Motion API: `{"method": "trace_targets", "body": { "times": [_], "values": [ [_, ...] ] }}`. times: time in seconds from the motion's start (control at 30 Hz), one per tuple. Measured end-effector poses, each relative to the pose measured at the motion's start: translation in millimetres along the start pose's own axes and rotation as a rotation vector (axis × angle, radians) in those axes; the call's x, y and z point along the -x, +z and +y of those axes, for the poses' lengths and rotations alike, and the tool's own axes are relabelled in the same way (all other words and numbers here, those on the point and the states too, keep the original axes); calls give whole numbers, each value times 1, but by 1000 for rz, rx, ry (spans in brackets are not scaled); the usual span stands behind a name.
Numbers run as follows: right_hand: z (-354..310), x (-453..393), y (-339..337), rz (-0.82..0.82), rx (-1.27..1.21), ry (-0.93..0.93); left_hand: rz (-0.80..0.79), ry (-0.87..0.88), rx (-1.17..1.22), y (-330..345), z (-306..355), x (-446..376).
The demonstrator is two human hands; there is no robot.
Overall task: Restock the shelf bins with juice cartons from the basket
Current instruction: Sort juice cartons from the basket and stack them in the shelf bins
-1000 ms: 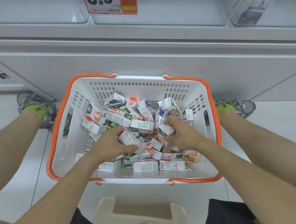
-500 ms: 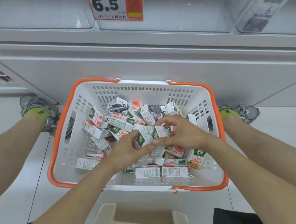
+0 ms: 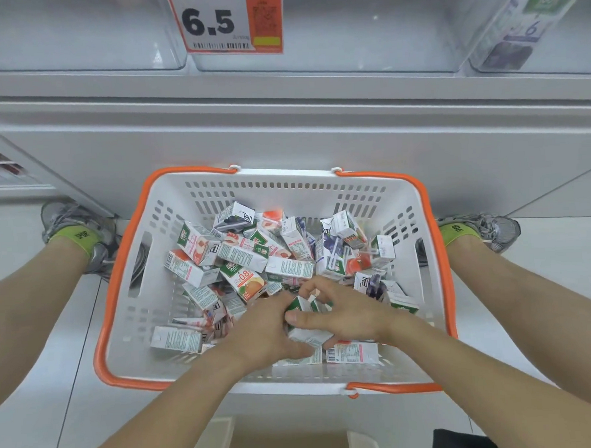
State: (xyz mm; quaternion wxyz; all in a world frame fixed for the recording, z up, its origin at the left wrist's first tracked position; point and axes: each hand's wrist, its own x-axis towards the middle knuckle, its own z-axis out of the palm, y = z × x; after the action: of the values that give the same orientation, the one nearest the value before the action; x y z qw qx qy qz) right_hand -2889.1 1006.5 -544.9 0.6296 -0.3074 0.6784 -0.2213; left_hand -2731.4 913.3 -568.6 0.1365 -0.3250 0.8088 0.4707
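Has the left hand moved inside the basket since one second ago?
Yes. The left hand moved toward the basket's right wall, meeting the right hand.

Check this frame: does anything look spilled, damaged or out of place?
Nothing stands out. The cartons lie jumbled in the basket, none visibly crushed or leaking. Both hands, left hand and right hand, gather a few cartons together.

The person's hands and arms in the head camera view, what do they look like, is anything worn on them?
The left hand and the right hand are bare: no gloves, rings or watch show. Both forearms are bare too, with no sleeve in view up to the frame edge. No markings show on them.
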Motion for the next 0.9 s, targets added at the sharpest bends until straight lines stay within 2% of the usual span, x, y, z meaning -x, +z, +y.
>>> {"method": "trace_targets", "body": {
  "times": [0.1, 0.17, 0.23, 0.3, 0.4, 0.5, 0.63, 0.9],
  "values": [
    [7, -6, 7, 51, -21, -8, -17, 0, -107, 2, 3, 2],
    [12, -8, 3, 45, -104, 7, -74, -20, -55, -3, 4, 5],
    [15, -9, -6, 44, -197, 11, -119, -41, 160, -11, 3, 6],
    [18, -11, -16, 46, -273, -6, -99, -95, 398, -22, 2, 4],
    [13, -9, -28, 41, -352, -84, -170, -255, 794, -33, -3, 2],
    [1, -4, -33, 120, -328, -228, -262, -227, 951, -44, -1, 5],
    [-20, 4, -25, 204, -346, -342, -280, -125, 806, -83, 9, 7],
    [-85, 17, -1, 51, -613, -367, -240, -54, 532, -157, 36, 36]
  ]
}}
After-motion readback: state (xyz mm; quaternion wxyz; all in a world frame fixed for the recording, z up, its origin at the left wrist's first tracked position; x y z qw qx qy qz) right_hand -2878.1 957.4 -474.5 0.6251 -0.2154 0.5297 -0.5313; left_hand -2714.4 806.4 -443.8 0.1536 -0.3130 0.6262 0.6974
